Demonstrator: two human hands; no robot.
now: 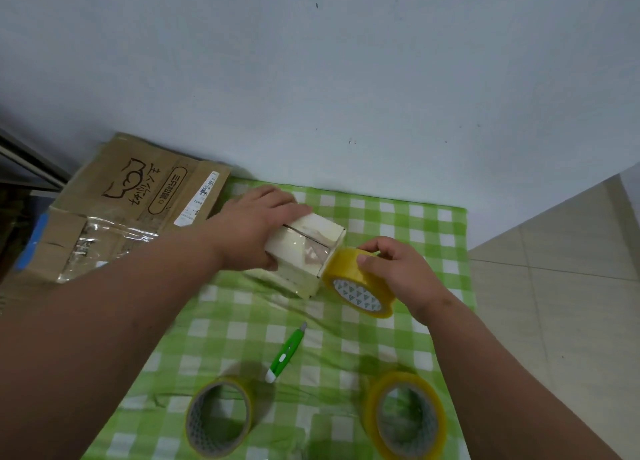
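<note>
Risk of a crooked, wrinkled strip over small box (304,248), lying on checked cloth (346,338) and clasped by left fingers (294,207): likely with tape roll (349,276), gripped by right fingers (367,245) against box's right end, pulled askew, or box sliding

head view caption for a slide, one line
Left hand grips a small white box on a green checked cloth while right hand holds a yellow tape roll at its edge

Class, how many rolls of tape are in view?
3. One roll in the right hand, touching the box; a left roll and a right roll on the cloth, nearest the camera.
</note>
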